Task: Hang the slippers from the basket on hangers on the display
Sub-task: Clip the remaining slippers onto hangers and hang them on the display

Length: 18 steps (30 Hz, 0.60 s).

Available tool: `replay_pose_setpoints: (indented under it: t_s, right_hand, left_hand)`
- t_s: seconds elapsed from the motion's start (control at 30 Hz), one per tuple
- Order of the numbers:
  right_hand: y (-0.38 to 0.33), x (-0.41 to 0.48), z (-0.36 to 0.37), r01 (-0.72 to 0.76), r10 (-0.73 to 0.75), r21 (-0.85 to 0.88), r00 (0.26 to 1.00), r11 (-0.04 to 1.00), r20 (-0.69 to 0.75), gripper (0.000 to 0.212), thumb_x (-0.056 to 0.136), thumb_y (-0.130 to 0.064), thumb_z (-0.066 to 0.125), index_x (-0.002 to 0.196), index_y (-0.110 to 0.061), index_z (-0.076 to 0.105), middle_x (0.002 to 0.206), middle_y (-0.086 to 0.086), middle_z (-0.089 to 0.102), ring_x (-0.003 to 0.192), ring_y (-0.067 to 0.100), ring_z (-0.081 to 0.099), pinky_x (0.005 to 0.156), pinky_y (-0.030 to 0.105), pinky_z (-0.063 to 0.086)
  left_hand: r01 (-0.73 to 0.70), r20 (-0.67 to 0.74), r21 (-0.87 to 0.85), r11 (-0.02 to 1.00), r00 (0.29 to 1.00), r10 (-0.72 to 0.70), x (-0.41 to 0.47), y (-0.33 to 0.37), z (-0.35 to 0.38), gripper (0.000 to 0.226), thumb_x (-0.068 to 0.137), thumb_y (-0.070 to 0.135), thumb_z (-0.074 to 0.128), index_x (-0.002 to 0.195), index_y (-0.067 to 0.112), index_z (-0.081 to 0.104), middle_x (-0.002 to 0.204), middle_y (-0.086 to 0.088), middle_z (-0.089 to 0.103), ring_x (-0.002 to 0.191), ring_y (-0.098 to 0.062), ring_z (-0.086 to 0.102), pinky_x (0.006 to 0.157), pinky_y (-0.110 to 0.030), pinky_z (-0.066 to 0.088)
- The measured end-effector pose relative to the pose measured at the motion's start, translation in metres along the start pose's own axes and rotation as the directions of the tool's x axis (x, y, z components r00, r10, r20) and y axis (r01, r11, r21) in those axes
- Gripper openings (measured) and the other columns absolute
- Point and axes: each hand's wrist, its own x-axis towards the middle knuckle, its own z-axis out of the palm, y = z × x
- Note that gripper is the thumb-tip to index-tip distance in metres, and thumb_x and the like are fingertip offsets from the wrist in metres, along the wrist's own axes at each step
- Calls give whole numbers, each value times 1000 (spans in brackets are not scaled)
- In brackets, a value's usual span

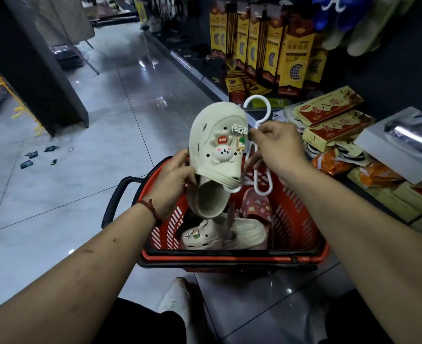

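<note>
The left hand (175, 180) gripped a cream slipper (217, 150) above the basket (232, 258). The right hand (277, 145) pinched a white hanger (260, 150) beside it.

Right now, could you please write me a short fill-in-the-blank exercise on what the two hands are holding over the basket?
1. The left hand holds up a cream ____ by its opening.
2. The right hand pinches a white plastic ____ next to it.
3. Below both hands stands a ____ basket.

Missing words: slipper; hanger; red.
</note>
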Motion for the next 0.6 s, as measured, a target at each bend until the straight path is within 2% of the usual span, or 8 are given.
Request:
replay_pose_setpoints:
  t_s: [0.13,0.2,0.27,0.3,0.4,0.5,0.57,0.6]
  right_hand:
    - [-1,-2,4,88,-82,-47,989,995,125,27,102,-18,54,79,-6,53,50,5,60,51,28,71,54,53,59]
    - [0,-4,7,100,-91,-48,982,994,168,27,102,-18,55,80,-1,52,50,9,59,52,30,71,54,58,57]
    - [0,-8,10,112,-100,-53,977,992,191,28,101,-17,56,82,3,53,52,15,58,51,31,71,52,59,56]
    - [0,-11,12,115,-102,-54,973,992,209,28,101,-16,56,82,4,53,52,16,58,51,32,71,52,59,56]
    - [2,-11,20,135,-112,-71,960,988,257,24,101,-15,57,86,4,55,56,19,61,54,33,72,53,59,57]
    - [2,-10,29,226,-178,-148,943,963,282,10,97,-22,61,90,-16,65,70,9,70,65,27,73,66,53,60]
    - [2,-12,31,236,-183,-147,934,961,306,7,97,-22,61,94,-19,67,74,6,72,66,24,73,67,50,61]
    - [0,-13,32,244,-191,-138,929,960,317,7,98,-21,61,95,-17,67,75,6,72,65,24,74,66,49,61]
  left_hand:
    - [5,11,127,992,1000,-6,-3,-4,-1,62,73,-25,42,116,15,62,90,-1,66,73,-11,59,52,-15,46]
    - [-27,-22,114,993,999,30,-4,-1,-1,68,74,-16,49,134,15,54,109,-4,64,85,-13,60,54,-14,46]
    - [-94,-86,124,988,991,105,-2,3,-1,76,78,-4,56,148,25,42,134,2,56,102,-9,62,65,-15,51]
    - [-136,-121,161,978,980,156,-2,7,-1,73,84,-1,57,149,28,40,138,6,52,107,-4,61,72,-16,55]
    - [-296,-113,371,880,926,359,-2,21,1,49,90,12,59,137,27,56,134,7,54,117,-2,56,96,-20,53]
    - [-330,-62,429,841,918,392,1,33,6,50,92,28,71,139,24,54,135,7,57,119,1,56,92,-7,48]
    - [-319,-66,370,873,928,367,9,42,9,57,89,34,75,140,24,52,129,7,64,116,0,61,92,-15,52]
    - [-321,-57,351,880,930,362,13,47,9,51,88,34,76,134,23,57,122,7,68,112,-2,64,92,-21,55]
